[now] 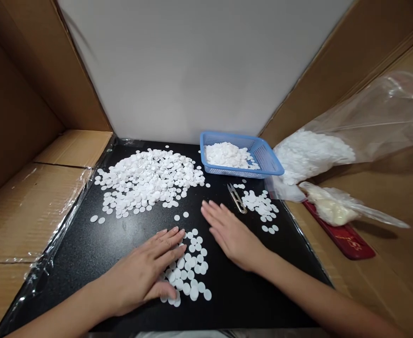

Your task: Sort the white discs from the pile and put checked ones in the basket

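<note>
Flat on a group of small white discs (191,274) near the front of the black table, my left hand (139,272) has its fingers stretched out and its thumb apart. My right hand (234,237) lies over the bare black surface to the right of those discs, fingers extended and nothing in them. Beyond my left hand spreads a large heap of white discs (150,178). A small pair of thread snips (237,199) lies just past my right fingertips, beside a smaller cluster of discs (261,204). Two single discs lie between the heap and my hands.
At the back right stands a blue plastic basket (269,162) partly filled with white discs. Right of it rests a clear bag (312,152) of white pieces. A small bag with yellowish contents (333,209) sits on a red flat object (350,241). Cardboard walls (26,61) flank the table.
</note>
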`<state>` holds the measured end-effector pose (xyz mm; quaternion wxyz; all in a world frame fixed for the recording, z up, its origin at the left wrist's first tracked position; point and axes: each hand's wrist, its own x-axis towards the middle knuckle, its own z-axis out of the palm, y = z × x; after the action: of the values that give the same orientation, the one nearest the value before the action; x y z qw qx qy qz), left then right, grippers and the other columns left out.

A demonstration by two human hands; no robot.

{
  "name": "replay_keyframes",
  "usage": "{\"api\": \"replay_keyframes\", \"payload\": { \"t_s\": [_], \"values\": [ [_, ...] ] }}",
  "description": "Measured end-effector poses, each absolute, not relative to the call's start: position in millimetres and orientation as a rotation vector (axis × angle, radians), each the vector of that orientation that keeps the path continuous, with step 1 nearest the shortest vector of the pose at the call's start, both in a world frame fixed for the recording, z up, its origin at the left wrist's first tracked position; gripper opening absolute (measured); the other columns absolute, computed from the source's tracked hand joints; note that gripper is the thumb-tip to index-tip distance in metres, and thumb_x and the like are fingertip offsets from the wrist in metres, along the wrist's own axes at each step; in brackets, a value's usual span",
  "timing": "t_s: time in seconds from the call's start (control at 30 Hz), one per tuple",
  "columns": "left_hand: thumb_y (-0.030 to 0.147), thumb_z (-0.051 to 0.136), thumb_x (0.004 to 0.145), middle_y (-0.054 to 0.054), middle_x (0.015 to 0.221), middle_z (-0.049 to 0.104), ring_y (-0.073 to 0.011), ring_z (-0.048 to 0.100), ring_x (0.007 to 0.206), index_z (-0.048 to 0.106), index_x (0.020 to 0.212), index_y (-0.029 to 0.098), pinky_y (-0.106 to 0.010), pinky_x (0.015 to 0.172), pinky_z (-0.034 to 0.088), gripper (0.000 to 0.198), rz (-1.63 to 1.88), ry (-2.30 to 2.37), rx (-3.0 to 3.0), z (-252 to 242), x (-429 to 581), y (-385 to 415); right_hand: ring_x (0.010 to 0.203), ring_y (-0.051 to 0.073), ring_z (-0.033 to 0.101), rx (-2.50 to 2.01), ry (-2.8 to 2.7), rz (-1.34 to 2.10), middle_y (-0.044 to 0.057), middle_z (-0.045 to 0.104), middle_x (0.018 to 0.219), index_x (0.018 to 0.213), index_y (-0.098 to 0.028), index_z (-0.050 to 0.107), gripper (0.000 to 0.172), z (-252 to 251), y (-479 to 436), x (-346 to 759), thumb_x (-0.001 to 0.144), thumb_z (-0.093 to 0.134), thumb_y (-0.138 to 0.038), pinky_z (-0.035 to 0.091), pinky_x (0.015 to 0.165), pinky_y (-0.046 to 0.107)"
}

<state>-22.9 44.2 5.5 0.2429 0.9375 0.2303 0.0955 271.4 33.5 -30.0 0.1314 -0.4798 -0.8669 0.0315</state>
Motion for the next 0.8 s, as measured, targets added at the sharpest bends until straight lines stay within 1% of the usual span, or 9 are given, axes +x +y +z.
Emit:
{"api": "replay_keyframes", "payload": {
  "t_s": [0.07, 0.13, 0.17, 0.27, 0.33, 0.5, 0.57, 0.67, 0.8],
  "values": [
    [0.04, 0.047, 0.102, -0.009, 0.145, 0.057, -0.0262, 0.055, 0.132, 0.063, 0.126, 0.025, -0.042, 0.108, 0.047, 0.031, 0.351, 0.727, 2.483, 10, -18, 53, 0.144, 0.034, 0.039, -1.548, -2.379, -0.05, 0.021, 0.046, 0.151, 0.145, -0.006, 0.047, 0.047, -27, 51, 273, 0.101, 0.036, -0.016, 0.038, 0.114, 0.059],
    [0.025, 0.039, 0.104, -0.01, 0.129, 0.065, -0.0232, 0.063, 0.116, 0.066, 0.112, 0.022, -0.039, 0.097, 0.052, 0.029, 0.451, 0.87, 2.44, 13, -8, 65, 0.142, 0.035, 0.04, -1.576, -2.283, -0.161, 0.021, 0.051, 0.147, 0.138, -0.007, 0.055, 0.047, -20, 65, 271, 0.096, 0.036, -0.005, 0.035, 0.114, 0.06],
    [0.022, 0.039, 0.103, -0.01, 0.119, 0.067, -0.0231, 0.065, 0.108, 0.066, 0.11, 0.021, -0.039, 0.093, 0.053, 0.028, 0.468, 0.934, 2.44, 15, -1, 72, 0.138, 0.034, 0.045, -1.548, -2.261, -0.168, 0.02, 0.056, 0.14, 0.135, -0.009, 0.059, 0.047, -17, 70, 268, 0.094, 0.037, -0.002, 0.037, 0.112, 0.059],
    [0.017, 0.049, 0.095, -0.007, 0.098, 0.064, -0.0248, 0.063, 0.093, 0.066, 0.098, 0.019, -0.037, 0.078, 0.051, 0.018, 0.345, 1.177, 2.416, 17, 19, 93, 0.105, 0.028, 0.062, -1.41, -2.234, 0.026, 0.013, 0.067, 0.106, 0.121, -0.017, 0.069, 0.034, -10, 75, 250, 0.096, 0.048, -0.006, 0.05, 0.093, 0.049],
    [0.013, 0.053, 0.09, -0.006, 0.092, 0.062, -0.0252, 0.061, 0.088, 0.064, 0.09, 0.018, -0.036, 0.074, 0.049, 0.013, 0.326, 1.216, 2.394, 18, 27, 103, 0.089, 0.022, 0.061, -1.325, -2.207, 0.232, 0.008, 0.065, 0.094, 0.112, -0.021, 0.073, 0.025, -10, 75, 236, 0.095, 0.057, -0.012, 0.053, 0.08, 0.039],
    [0.008, 0.058, 0.082, -0.002, 0.081, 0.062, -0.0199, 0.06, 0.076, 0.063, 0.074, 0.019, -0.029, 0.066, 0.044, 0.014, 0.284, 1.137, 2.314, 20, 26, 111, 0.085, 0.018, 0.06, -1.185, -2.135, 0.537, 0.004, 0.062, 0.09, 0.091, -0.02, 0.073, 0.01, -11, 78, 227, 0.088, 0.069, -0.011, 0.052, 0.077, 0.032],
    [0.011, 0.06, 0.081, -0.001, 0.08, 0.063, -0.0187, 0.06, 0.074, 0.063, 0.074, 0.019, -0.028, 0.065, 0.044, 0.012, 0.283, 1.125, 2.287, 24, 24, 108, 0.079, 0.016, 0.061, -1.195, -1.965, 0.734, 0.002, 0.063, 0.084, 0.083, -0.02, 0.069, 0.009, -6, 78, 227, 0.087, 0.068, -0.012, 0.051, 0.072, 0.03],
    [0.015, 0.059, 0.085, -0.002, 0.086, 0.066, -0.0191, 0.063, 0.079, 0.064, 0.091, 0.02, -0.029, 0.068, 0.048, 0.009, 0.411, 1.117, 2.117, 28, 27, 100, 0.066, 0.014, 0.064, -1.16, -1.544, 1.147, -0.002, 0.065, 0.073, 0.082, -0.019, 0.067, 0.008, 3, 75, 225, 0.085, 0.072, -0.025, 0.051, 0.064, 0.027],
    [0.023, 0.068, 0.084, -0.001, 0.087, 0.07, -0.0172, 0.067, 0.082, 0.064, 0.108, 0.02, -0.031, 0.077, 0.053, 0.024, 0.663, 0.89, 1.585, 29, 36, 89, 0.064, 0.014, 0.07, -1.065, -1.19, 1.372, -0.001, 0.069, 0.073, 0.087, -0.018, 0.064, 0.028, 12, 64, 219, 0.076, 0.08, -0.038, 0.055, 0.064, 0.026]
  ]
}}
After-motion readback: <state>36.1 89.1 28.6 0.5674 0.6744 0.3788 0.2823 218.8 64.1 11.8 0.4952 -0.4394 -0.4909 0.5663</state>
